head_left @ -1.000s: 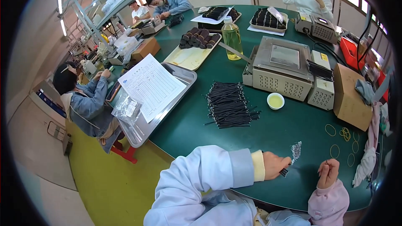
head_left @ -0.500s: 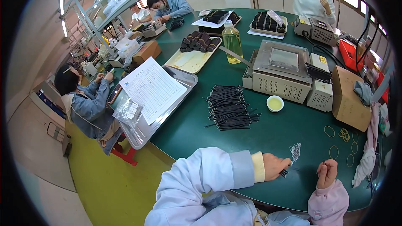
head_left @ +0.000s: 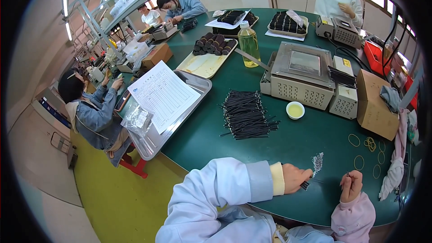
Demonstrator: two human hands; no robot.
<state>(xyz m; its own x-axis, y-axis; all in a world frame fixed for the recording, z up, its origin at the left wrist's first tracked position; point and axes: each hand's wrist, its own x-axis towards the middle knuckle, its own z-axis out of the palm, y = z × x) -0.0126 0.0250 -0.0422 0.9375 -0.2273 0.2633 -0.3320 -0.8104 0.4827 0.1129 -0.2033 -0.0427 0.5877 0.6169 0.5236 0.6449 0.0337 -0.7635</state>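
My left hand (head_left: 294, 179), in a light blue sleeve with a yellow cuff, is closed around a small bunch of black wires (head_left: 305, 185) whose cut ends stick out below the fingers. Just beyond its fingertips lies a small heap of tiny silvery pieces (head_left: 317, 163) on the green table (head_left: 202, 139). My right hand (head_left: 351, 186), in a pink cuff, is pinched near the table's front edge. A thin dark tip shows at its fingers, too small to name. Farther off lies a large pile of black wires (head_left: 249, 116) with pale ends.
Beyond the wires stand a white cup of yellowish liquid (head_left: 295, 110), a metal heating box (head_left: 302, 74) and a bottle (head_left: 249, 45). Rubber bands (head_left: 370, 144) and a cardboard box (head_left: 377, 105) are at right. A metal tray with a paper form (head_left: 164, 94) is at left. Co-workers sit around.
My hands have hardly moved. The co-worker at left has raised one hand, and the person in white at the back has lowered a hand slightly. The whole view has shifted a little.
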